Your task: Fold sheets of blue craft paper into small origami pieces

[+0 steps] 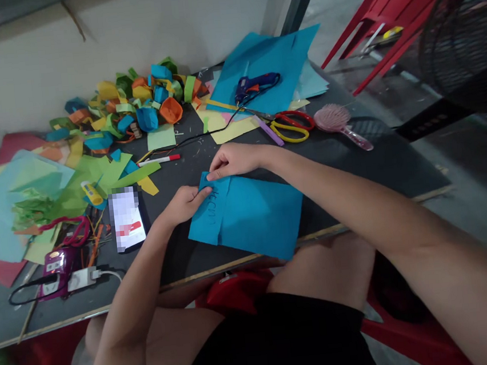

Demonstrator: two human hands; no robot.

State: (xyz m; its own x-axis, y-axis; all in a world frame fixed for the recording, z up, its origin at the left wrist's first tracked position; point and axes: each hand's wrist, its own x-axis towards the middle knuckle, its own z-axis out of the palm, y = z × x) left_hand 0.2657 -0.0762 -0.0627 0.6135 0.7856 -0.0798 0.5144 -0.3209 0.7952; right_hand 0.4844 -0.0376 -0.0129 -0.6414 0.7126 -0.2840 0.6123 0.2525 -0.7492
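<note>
A blue paper sheet (255,216) lies on the dark table (353,160) in front of me, with pen marks near its left fold. My left hand (184,204) is curled on the sheet's left edge, fingers pinching the paper. At the sheet's top left corner, my right hand (232,159) presses down with closed fingers and holds that corner.
A phone (127,218) lies left of the sheet. Folded coloured paper pieces (132,104) pile up at the back. A glue gun (255,84) rests on blue paper, with scissors (292,125), a pink hairbrush (341,122) and a marker (159,159) nearby. Red chairs (386,14) stand at right.
</note>
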